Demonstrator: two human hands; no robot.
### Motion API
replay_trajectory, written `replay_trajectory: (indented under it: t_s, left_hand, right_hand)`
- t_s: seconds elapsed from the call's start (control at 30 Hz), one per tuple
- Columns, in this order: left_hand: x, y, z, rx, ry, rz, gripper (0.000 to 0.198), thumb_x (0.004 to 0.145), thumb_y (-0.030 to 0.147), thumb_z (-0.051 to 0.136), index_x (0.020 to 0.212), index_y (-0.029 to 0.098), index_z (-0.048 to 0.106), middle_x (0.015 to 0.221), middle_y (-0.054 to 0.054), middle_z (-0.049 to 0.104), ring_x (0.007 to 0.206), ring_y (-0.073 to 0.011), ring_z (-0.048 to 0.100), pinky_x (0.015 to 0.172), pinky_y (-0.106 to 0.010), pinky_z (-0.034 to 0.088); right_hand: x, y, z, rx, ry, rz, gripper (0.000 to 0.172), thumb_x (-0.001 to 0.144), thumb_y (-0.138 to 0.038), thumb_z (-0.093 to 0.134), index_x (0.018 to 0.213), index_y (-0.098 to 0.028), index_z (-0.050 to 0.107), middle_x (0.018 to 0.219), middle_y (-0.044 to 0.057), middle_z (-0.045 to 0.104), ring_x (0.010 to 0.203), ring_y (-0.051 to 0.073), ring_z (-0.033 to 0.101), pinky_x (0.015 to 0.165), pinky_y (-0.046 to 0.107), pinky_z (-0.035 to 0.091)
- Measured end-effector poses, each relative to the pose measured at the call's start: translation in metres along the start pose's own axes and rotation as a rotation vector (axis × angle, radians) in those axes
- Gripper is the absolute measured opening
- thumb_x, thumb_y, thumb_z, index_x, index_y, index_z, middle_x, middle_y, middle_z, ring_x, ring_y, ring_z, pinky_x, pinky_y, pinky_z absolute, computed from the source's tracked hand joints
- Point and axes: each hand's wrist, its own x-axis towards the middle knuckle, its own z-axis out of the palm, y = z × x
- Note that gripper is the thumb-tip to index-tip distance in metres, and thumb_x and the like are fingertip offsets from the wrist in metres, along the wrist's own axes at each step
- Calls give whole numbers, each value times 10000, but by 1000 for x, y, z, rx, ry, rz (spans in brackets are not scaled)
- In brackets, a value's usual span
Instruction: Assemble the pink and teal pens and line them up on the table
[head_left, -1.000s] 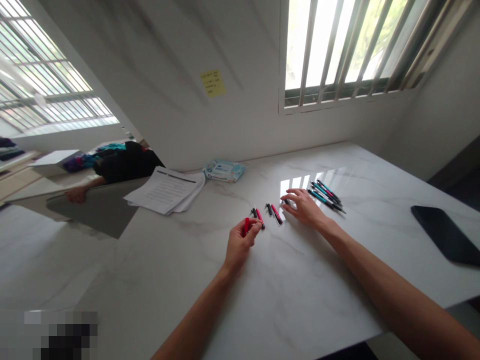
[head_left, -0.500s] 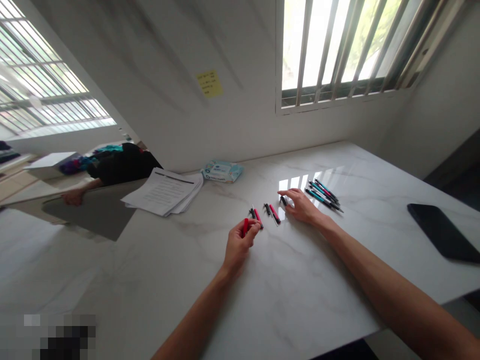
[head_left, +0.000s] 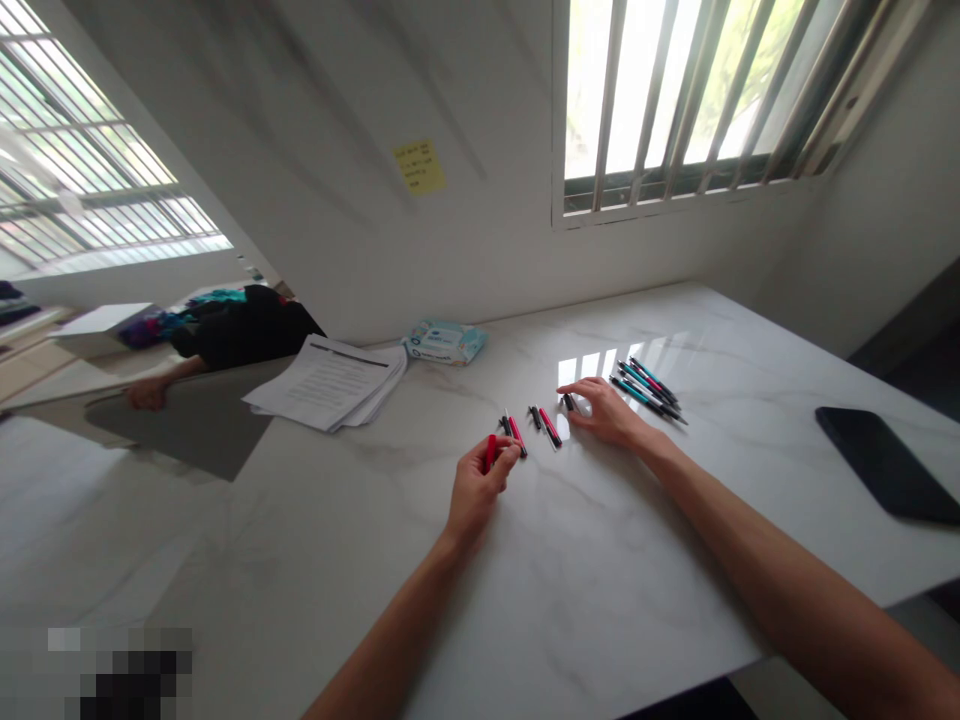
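Observation:
My left hand [head_left: 480,482] is closed around a red pen barrel [head_left: 490,453], which stands up out of the fist. Just past its fingertips lie pen parts: a red barrel [head_left: 517,436] beside a short black piece [head_left: 504,426]. Slightly right of these is a second group, with another red barrel [head_left: 550,427], a black piece [head_left: 534,417] and a thin refill. My right hand [head_left: 600,410] rests on the table, its thumb and fingers around a small black pen part [head_left: 568,402]. Beyond it lie several assembled pens [head_left: 646,388] in blue, red and black.
The white marbled table [head_left: 585,570] runs along the wall. A stack of printed papers [head_left: 337,380] and a pack of wipes [head_left: 445,342] are at the back left. A dark phone-like slab [head_left: 885,465] lies at the right. Another person's hand [head_left: 146,392] touches a grey panel.
Hardly anything differs. Both hands stay in place, with only slight shifts of the fingers.

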Motion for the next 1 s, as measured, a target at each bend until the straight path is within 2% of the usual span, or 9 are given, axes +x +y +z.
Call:
replay_trajectory:
  t_s: [0.13, 0.27, 0.4, 0.5, 0.63, 0.83, 1.0]
  left_hand:
    - [0, 2, 0, -6, 3, 4, 317, 800, 475, 779, 900, 179, 726, 625, 61, 400, 562, -87, 286, 520, -221, 259]
    - [0, 2, 1, -16, 4, 7, 330, 791, 483, 782, 893, 174, 723, 619, 64, 384, 562, -86, 279, 514, -219, 245]
    - [1, 1, 0, -16, -3, 7, 333, 791, 489, 779, 892, 176, 723, 620, 65, 382, 562, -88, 271, 514, -221, 245]
    - [1, 1, -1, -7, -2, 5, 330, 796, 487, 775, 902, 179, 725, 621, 64, 387, 562, -90, 271, 518, -225, 250]
    - [1, 1, -1, -1, -10, 7, 322, 809, 484, 767, 904, 180, 722, 623, 66, 376, 562, -90, 261, 523, -226, 250]
    - [2, -1, -1, 4, -15, 10, 316, 822, 479, 762, 908, 179, 719, 635, 64, 379, 571, -92, 267, 528, -226, 255]
    - [2, -1, -1, 1, -16, 7, 317, 812, 483, 768, 903, 183, 719, 626, 68, 371, 565, -92, 264, 526, -228, 252]
  right_hand:
    - [-2, -2, -4, -3, -29, 6, 463, 839, -179, 667, 1295, -250, 710, 1224, 75, 746, 1207, 296, 598, 1054, 442, 474]
    - [-3, 0, -8, -7, 4, -2, 435, 858, -205, 680, 1289, -259, 703, 1264, 77, 722, 1184, 285, 618, 1051, 433, 469]
    - [-3, 7, -13, -71, 80, 136, 230, 878, -161, 622, 1031, -221, 783, 1105, 91, 735, 997, 249, 670, 930, 364, 498]
    - [-3, 11, -15, -122, 31, 193, 203, 868, -136, 619, 927, -201, 802, 1007, 97, 737, 921, 234, 672, 876, 327, 489]
    - [-2, 12, -14, -122, -44, 165, 182, 887, -171, 635, 917, -203, 812, 1000, 99, 739, 906, 220, 675, 859, 298, 480]
    - [-2, 11, -14, -123, -23, 163, 258, 881, -150, 631, 1069, -205, 799, 992, 90, 738, 897, 219, 673, 834, 295, 481]
    - [-3, 8, -15, -135, -48, 158, 250, 885, -156, 625, 1041, -213, 812, 1018, 103, 738, 909, 225, 678, 846, 296, 484]
